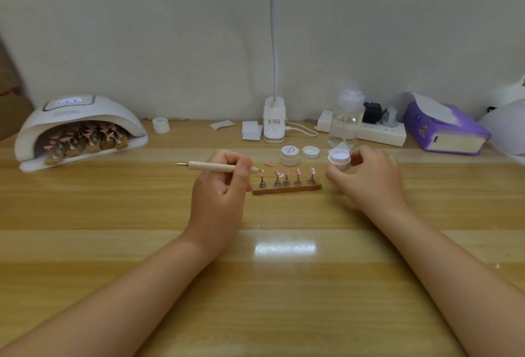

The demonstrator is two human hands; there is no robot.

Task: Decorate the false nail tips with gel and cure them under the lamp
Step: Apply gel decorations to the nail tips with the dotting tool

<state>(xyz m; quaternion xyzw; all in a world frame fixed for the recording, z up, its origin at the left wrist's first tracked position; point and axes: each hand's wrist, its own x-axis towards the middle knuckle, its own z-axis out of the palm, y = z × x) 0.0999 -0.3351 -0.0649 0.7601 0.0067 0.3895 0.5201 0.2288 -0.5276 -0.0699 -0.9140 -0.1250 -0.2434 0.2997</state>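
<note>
My left hand (224,183) grips a cream-handled dotting tool (211,167) held level, its right tip touching the leftmost pink nail tip on the wooden strip stand (287,188). Several pink tips sit on metal holders along that strip. My right hand (369,177) holds an open small white gel jar (339,159) just right of the stand, tilted toward me. The white curing lamp (76,129) stands at the far left with several more strips of pink tips inside it.
A closed gel jar (289,155), a loose white lid (310,151) and a loose pink tip (269,163) lie behind the stand. Further back are another jar (160,125), white wipes (251,131), a clip lamp base (273,121), a clear bottle (345,121), a power strip (377,131) and a purple tissue pack (446,132).
</note>
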